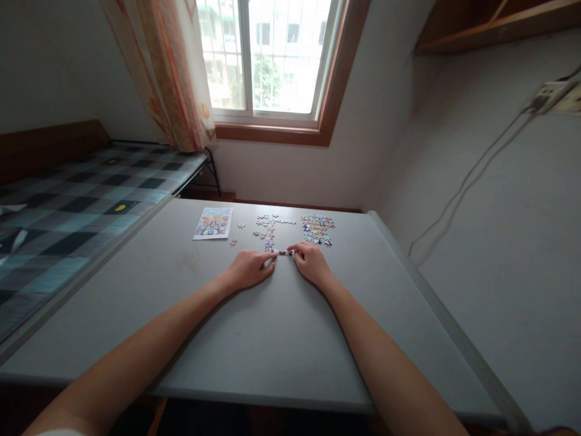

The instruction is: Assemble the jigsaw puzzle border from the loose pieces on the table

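Below the joined puzzle pieces (pixel 269 245), the left hand (pixel 249 269) and right hand (pixel 311 261), each loosely curled with index finger extended, touch the ends of a short row of dark pieces (pixel 282 253), whether gripped I cannot tell.

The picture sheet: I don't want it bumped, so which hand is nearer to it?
Left. The left hand is below and right of the picture sheet in view, not touching it; the right hand is farther to the right.
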Demonstrator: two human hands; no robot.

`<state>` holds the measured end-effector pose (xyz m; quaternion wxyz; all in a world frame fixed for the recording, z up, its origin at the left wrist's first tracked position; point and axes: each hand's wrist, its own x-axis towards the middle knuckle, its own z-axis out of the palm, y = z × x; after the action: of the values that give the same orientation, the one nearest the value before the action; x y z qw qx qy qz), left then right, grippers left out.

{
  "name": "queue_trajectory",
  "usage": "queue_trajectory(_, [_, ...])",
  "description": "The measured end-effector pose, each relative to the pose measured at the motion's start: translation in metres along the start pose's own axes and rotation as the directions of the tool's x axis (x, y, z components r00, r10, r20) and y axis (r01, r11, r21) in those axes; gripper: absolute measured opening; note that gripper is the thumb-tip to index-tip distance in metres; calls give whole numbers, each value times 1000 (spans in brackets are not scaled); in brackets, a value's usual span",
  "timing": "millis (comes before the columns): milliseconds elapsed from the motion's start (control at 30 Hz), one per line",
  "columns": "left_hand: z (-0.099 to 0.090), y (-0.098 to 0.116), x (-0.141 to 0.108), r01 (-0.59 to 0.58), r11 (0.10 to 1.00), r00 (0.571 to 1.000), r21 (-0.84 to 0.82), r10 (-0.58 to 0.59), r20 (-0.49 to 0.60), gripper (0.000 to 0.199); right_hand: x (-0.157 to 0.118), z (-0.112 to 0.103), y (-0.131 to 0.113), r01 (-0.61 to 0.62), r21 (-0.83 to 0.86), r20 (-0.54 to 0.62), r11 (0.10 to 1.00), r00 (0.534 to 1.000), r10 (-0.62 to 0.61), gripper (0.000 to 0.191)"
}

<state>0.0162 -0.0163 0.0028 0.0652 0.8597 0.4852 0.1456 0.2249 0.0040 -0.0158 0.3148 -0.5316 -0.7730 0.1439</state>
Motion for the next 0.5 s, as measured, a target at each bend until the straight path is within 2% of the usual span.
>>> queue_trajectory(500, [1,-1,0,-16,1000,1000,14,16,-4,37,0,-1,-2,0,-9,-3,1000,1000,0,30])
